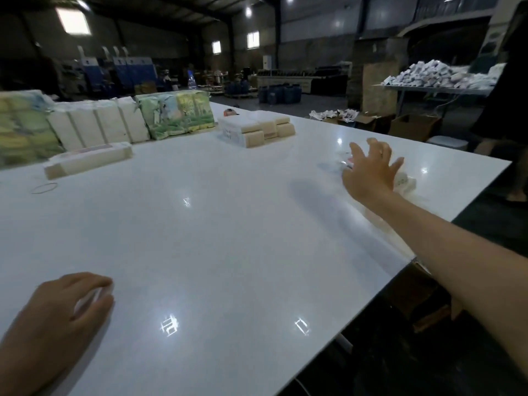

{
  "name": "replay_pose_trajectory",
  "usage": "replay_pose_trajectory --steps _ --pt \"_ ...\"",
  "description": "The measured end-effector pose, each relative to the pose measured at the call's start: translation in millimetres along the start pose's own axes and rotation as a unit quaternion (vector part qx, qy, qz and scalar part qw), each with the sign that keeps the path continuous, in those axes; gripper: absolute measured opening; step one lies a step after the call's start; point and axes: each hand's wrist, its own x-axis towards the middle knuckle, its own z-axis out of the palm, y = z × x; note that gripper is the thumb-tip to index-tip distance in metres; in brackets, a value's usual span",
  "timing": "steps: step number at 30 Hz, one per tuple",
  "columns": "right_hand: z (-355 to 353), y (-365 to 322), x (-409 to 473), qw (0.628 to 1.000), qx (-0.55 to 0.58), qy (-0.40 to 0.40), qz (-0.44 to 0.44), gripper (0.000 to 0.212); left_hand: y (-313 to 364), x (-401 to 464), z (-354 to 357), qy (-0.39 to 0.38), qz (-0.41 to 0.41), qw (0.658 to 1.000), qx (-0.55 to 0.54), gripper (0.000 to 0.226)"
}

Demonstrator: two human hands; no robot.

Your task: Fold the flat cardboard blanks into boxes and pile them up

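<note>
From the head camera, your left hand point(71, 307) rests near the front edge of the white table point(228, 238), its fingers curled round a small white object point(91, 298); it is too blurred to say if that is a folded box. Your right hand point(368, 170) is stretched far out toward the table's right edge with the fingers spread wide and holding nothing, hovering over some blurred white pieces point(404, 180) lying there.

A stack of flat cardboard blanks point(257, 130) sits in the far middle of the table, and a longer bundle of blanks point(88, 160) lies at the far left. Behind that bundle stands a row of wrapped packs point(114, 121), some white, some printed green. A rubber band point(44, 188) lies near the long bundle. On a separate table at the far right is a heap of white boxes point(423, 74).
</note>
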Motion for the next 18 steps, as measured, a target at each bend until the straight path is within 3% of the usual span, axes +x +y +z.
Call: replay_pose_trajectory --steps 3,5,8,12,15,18 --pt "-15 -94 -38 0.975 0.116 -0.007 -0.191 0.041 27 -7 -9 0.056 -0.013 0.998 -0.007 0.035" --pt "-17 -156 -82 0.928 0.195 -0.076 -0.308 0.034 31 -12 -14 0.044 -0.011 0.999 -0.003 0.037" --pt "-4 -223 -143 0.87 0.175 -0.19 -0.42 0.034 31 -16 -14 0.039 -0.015 0.999 -0.02 0.029" --pt "19 -254 -185 0.847 0.111 -0.214 -0.473 0.03 24 -18 -8 0.056 -0.011 0.998 -0.028 0.019" --pt "33 -249 -195 0.849 0.148 -0.196 -0.468 0.032 22 -19 -5 0.072 -0.033 0.996 -0.04 0.024" --pt "40 -247 -194 0.848 0.18 -0.182 -0.465 0.034 21 -11 -16 0.037 -0.091 0.99 -0.103 0.023"
